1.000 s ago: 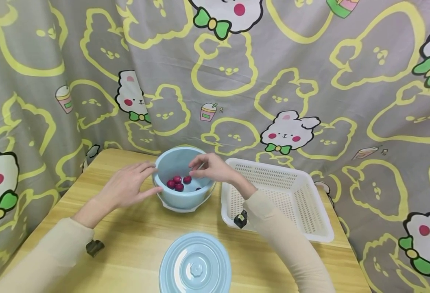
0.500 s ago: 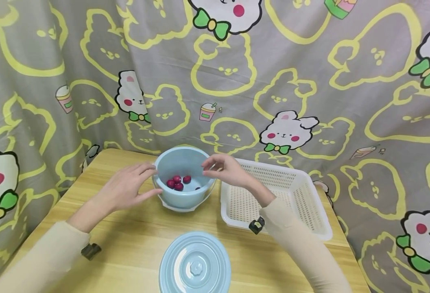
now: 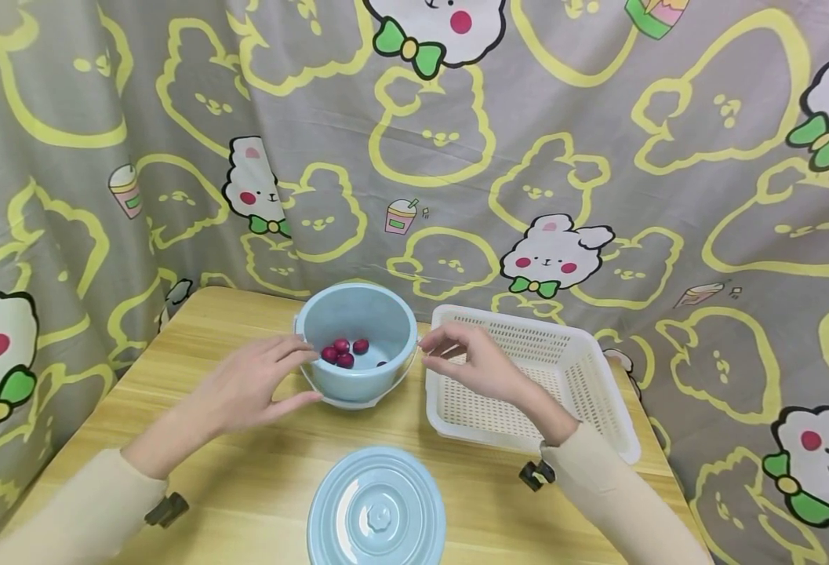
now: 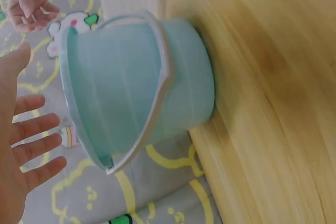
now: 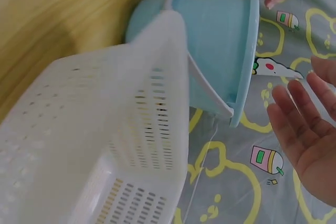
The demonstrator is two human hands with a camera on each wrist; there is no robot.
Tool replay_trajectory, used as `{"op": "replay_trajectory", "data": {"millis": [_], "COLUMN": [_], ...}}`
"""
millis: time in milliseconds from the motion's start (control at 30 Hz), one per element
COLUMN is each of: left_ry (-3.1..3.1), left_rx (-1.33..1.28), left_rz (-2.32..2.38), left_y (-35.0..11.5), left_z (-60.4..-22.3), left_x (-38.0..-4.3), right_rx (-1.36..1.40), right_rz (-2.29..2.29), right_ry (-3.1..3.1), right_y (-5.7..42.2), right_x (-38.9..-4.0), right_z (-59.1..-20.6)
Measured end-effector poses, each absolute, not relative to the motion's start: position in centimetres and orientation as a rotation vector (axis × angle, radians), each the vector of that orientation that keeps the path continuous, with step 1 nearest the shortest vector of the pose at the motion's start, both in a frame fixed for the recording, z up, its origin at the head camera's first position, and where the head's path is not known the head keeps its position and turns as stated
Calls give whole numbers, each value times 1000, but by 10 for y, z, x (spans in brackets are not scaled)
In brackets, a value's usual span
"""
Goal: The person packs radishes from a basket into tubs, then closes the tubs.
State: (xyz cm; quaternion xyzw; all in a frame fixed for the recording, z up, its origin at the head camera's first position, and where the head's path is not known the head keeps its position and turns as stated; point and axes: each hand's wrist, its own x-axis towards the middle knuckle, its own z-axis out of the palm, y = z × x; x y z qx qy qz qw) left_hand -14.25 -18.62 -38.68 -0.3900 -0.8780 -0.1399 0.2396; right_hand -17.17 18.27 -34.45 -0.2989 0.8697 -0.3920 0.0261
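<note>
A light blue bucket [image 3: 354, 386] stands upright on the wooden table, its pale handle [image 4: 167, 77] hanging down along the front. Several small dark red round fruits [image 3: 345, 360] lie at its bottom, mostly towards the left. Beside the left rim, my left hand [image 3: 248, 386] hovers with spread, relaxed fingers and holds nothing. My right hand [image 3: 476, 362] is just right of the bucket, over the near left part of a white plastic basket [image 3: 449, 428]. Its fingers are loosely bent with nothing between them, and the palm shows in the right wrist view.
A round light blue lid [image 3: 377, 518] lies flat on the table [image 3: 245, 486], in front of the bucket. Behind the table hangs a grey patterned curtain [image 3: 449, 259]. The basket's slotted floor shows no contents.
My right hand has moved right and towards me, from over the bucket's inside to beyond its right rim. My left hand has lowered slightly along the left rim. The fruits have stayed put.
</note>
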Motion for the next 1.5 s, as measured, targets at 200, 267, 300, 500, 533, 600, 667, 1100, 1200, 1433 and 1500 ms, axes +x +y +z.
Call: {"op": "replay_trajectory", "data": {"millis": [200,267,300,500,533,600,667,1100,1200,1433,1500], "left_ry": [-2420,-2410,-2409,-2468,-2483,-2513,-2530,-2755,-2811,-2814,-2817], "left_rx": [-1118,-1138,-1146,-1182,-1186,-1198,-1217,-1295,-1317,-1383,-1399], "left_rz": [-357,-344,-339,-311,-301,-277,-257,-323,-323,-329,-330], "left_y": [-179,-177,-176,-176,-176,-176,-177,-177,-177,-176,-176], "left_z": [-389,-392,-394,-409,-413,-420,-427,-467,-474,-487,-490], "left_x": [-126,-121,-119,-102,-99,-94,-89,-74,-70,-64,-63], "right_rx": [-1068,-1136,-1169,-1373,-1420,-1522,-1619,-1633,-1501,-1335,-1319], "right_rz": [-1141,-1090,-1056,-870,-839,-761,-670,-305,-216,-128,-129], "right_ry": [2819,2875,2907,3070,3087,3118,3136,3073,3042,2931,2905], "right_y": [195,198,200,212,213,217,220,238,241,243,243], "right_x": [-143,-134,-129,-104,-100,-93,-86,-47,-41,-32,-30], "right_z": [-352,-354,-356,-371,-375,-383,-391,-455,-467,-488,-492]}}
